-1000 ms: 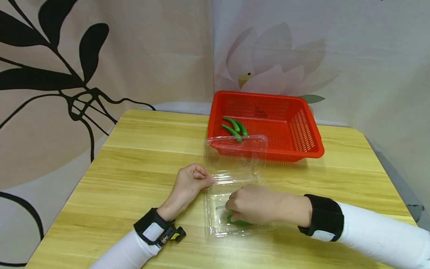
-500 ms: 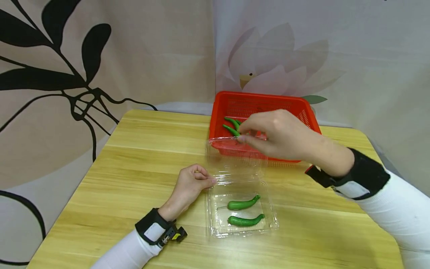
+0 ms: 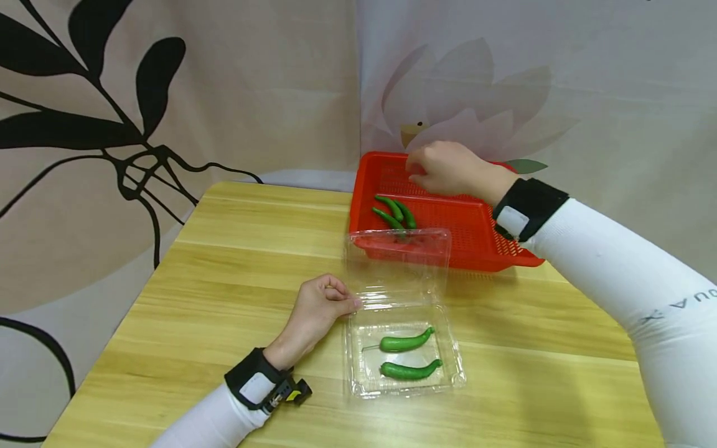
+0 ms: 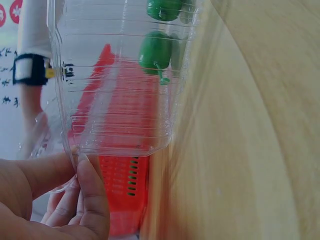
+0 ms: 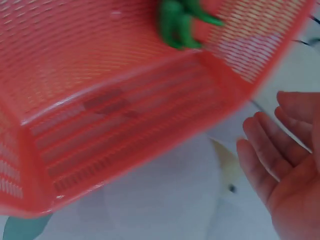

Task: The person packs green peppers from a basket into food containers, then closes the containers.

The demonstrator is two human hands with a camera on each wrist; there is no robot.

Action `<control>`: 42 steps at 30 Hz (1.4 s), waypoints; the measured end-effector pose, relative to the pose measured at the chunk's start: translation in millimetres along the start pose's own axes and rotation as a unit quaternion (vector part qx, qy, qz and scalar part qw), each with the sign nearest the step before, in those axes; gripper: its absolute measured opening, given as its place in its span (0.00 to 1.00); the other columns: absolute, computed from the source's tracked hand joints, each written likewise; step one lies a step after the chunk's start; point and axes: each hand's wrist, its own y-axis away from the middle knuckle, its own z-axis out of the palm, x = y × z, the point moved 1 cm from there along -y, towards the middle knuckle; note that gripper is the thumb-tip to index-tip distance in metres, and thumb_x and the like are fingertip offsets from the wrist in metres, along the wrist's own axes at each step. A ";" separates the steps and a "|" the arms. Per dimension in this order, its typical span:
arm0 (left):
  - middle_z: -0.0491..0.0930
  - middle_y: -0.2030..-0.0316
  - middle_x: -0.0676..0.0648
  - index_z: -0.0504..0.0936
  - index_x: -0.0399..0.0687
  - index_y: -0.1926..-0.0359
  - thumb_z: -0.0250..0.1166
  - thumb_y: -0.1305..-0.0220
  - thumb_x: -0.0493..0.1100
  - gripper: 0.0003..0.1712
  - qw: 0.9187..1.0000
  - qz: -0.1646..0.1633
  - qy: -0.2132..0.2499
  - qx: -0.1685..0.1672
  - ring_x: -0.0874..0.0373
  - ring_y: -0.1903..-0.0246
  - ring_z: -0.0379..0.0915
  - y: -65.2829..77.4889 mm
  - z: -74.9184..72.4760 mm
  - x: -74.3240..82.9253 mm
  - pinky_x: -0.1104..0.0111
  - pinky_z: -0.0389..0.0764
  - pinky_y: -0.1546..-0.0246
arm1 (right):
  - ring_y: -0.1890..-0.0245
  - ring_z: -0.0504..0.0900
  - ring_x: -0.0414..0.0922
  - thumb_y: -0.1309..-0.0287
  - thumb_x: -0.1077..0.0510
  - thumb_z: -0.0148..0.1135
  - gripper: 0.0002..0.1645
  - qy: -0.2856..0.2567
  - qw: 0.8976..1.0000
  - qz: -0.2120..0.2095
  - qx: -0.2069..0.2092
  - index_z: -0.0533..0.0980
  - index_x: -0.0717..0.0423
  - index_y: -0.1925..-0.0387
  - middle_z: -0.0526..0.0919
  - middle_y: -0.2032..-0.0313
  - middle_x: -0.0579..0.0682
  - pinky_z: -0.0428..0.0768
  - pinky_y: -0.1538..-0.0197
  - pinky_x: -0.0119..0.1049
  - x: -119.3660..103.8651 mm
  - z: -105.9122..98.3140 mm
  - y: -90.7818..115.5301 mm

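Note:
My left hand pinches the left edge of a clear plastic clamshell box by its hinge; the left wrist view shows thumb and finger on that edge. The box lies open with its lid leaning back over the basket's front rim. Two green chili peppers lie apart in its base. Over the back of a red plastic basket is my right hand, holding nothing, fingers loosely bent in the right wrist view. Several green chilies lie together at the basket's left side.
A wooden table carries everything. Behind it hangs a printed curtain with dark leaves and a pale flower, close behind the basket. The box lid overlaps the front of the basket in the head view.
My right hand has left the box base, uncovering the two chilies there, and moved up and back over the basket. My left hand stays at the box edge.

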 end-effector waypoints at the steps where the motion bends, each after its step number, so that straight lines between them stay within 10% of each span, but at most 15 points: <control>1: 0.89 0.68 0.40 0.78 0.35 0.63 0.73 0.40 0.25 0.12 1.000 0.000 0.000 0.000 0.53 0.66 0.86 0.0 -0.6 -0.3 0.69 0.87 0.64 | 0.55 0.85 0.59 0.33 0.62 0.65 0.14 0.012 1.000 0.002 -0.022 0.83 0.64 0.49 0.88 0.52 0.61 0.83 0.45 0.57 4.8 7.7 -5.1; 8: 0.88 0.69 0.41 0.78 0.36 0.64 0.75 0.41 0.26 0.12 1.000 0.003 -0.005 0.004 0.55 0.68 0.84 -0.4 -1.3 -0.4 0.71 0.85 0.65 | 0.46 0.82 0.60 0.37 0.72 0.63 0.21 0.101 0.986 -0.039 -0.130 0.82 0.63 0.43 0.85 0.45 0.63 0.85 0.44 0.54 18.4 44.5 -23.7; 27: 0.88 0.69 0.41 0.78 0.36 0.65 0.75 0.42 0.26 0.12 1.000 -0.002 -0.005 0.010 0.55 0.69 0.84 -6.1 -2.3 2.9 0.70 0.85 0.66 | 0.58 0.80 0.54 0.41 0.72 0.71 0.11 0.131 0.972 -0.122 -0.156 0.87 0.53 0.68 0.87 0.67 0.51 0.85 0.51 0.49 26.5 105.2 -34.8; 42: 0.89 0.67 0.41 0.79 0.36 0.63 0.74 0.40 0.26 0.11 1.000 -0.002 -0.002 0.005 0.54 0.65 0.85 -4.7 -6.3 4.8 0.69 0.86 0.62 | 0.69 0.80 0.49 0.38 0.68 0.71 0.12 0.126 0.967 -0.083 -0.204 0.83 0.53 0.76 0.82 0.76 0.48 0.85 0.59 0.47 26.3 104.4 -28.8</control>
